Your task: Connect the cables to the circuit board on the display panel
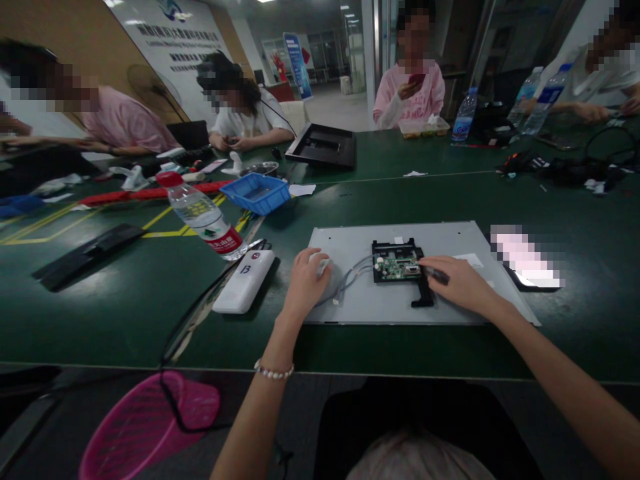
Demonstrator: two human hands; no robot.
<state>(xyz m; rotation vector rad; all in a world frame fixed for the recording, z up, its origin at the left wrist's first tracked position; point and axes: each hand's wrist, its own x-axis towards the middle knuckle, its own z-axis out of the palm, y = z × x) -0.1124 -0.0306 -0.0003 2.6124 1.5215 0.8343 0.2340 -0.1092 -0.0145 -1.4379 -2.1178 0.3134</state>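
A flat grey panel (350, 310) lies on the table in front of me. On it sits a black plastic bracket (424, 293) carrying a green circuit board (397, 268). Thin grey-blue wires (356, 270) run from the board leftwards towards my left hand (306, 279). That hand rests at the panel's left edge with fingers curled; a pale rounded shape shows beside them, and what they hold is unclear. My right hand (463, 283) is closed on a dark-handled screwdriver (438, 274), which points at the board's right side. Its tip is too small to make out.
Left of the panel are a white power bank (244, 283) with a cable, a water bottle (207, 223) and a blue basket (257, 193). A phone (537, 283) lies to the right. Below the table edge stands a pink bin (145, 427). Other people sit across the table.
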